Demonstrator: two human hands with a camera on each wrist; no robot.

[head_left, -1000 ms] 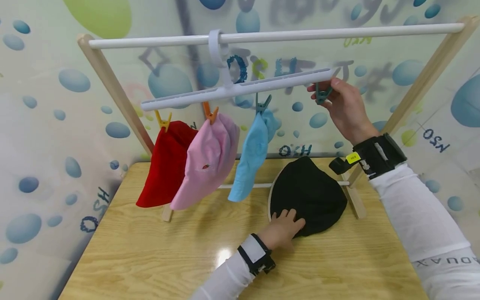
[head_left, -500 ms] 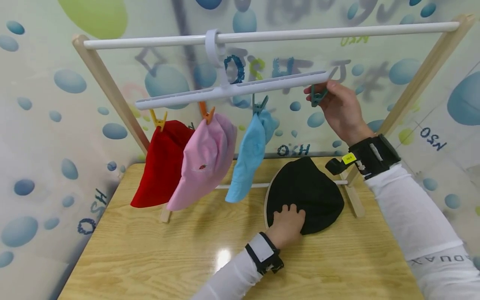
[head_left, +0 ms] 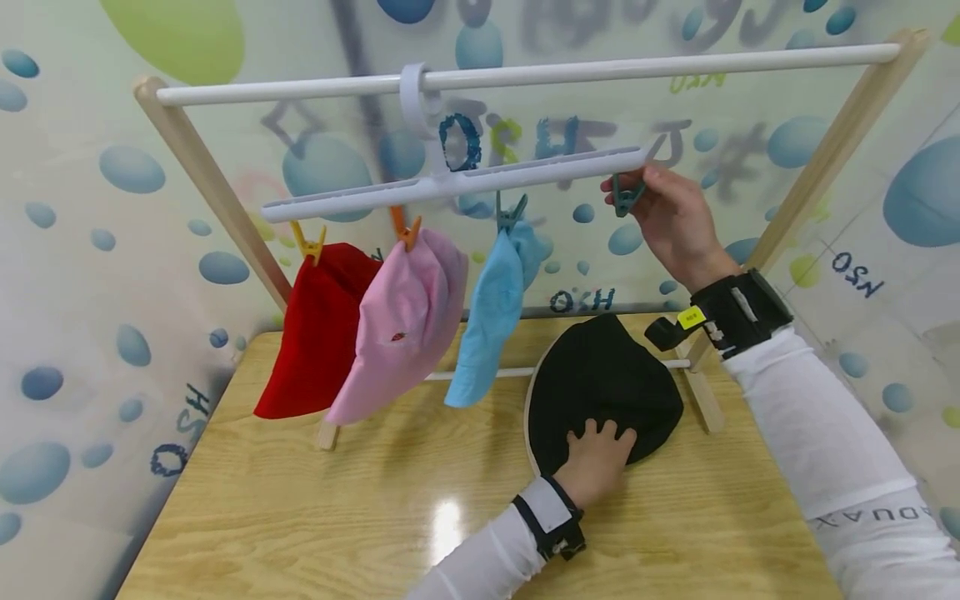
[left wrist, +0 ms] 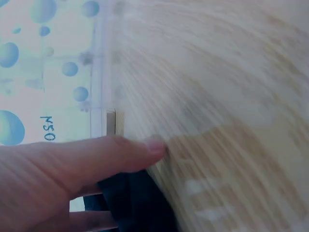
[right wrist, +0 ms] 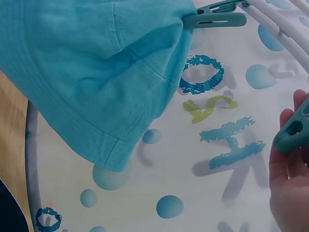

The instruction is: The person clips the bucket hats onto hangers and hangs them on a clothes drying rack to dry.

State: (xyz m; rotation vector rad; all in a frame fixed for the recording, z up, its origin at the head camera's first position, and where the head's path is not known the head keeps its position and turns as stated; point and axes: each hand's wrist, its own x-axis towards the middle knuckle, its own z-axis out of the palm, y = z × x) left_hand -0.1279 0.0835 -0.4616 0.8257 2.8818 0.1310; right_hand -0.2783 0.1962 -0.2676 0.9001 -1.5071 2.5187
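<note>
Close to the raised end of a white clip hanger [head_left: 517, 175], my right hand [head_left: 678, 221] pinches a green clothespin [head_left: 625, 200], also partly seen in the right wrist view. Lower down, my left hand [head_left: 596, 462] lies on a black hat [head_left: 588, 379] on the table, its fingers spread over the fabric. Black cloth [left wrist: 137, 205] shows below my thumb in the left wrist view. From the hanger hang a red hat [head_left: 318, 333] by a yellow clothespin, a pink hat [head_left: 408, 321] by an orange one and a light blue hat [head_left: 491, 312] by a green one.
The hanger hooks over the white top bar [head_left: 540, 75] of a rack with wooden side posts [head_left: 213, 187]. A lower white bar [head_left: 513, 372] runs behind the hats. The wood-grain table [head_left: 277, 500] meets a patterned wall at the back.
My left hand has slid to the right across the lower part of the black hat. My right hand keeps the green clothespin at the hanger's end. The whole head view has shifted slightly.
</note>
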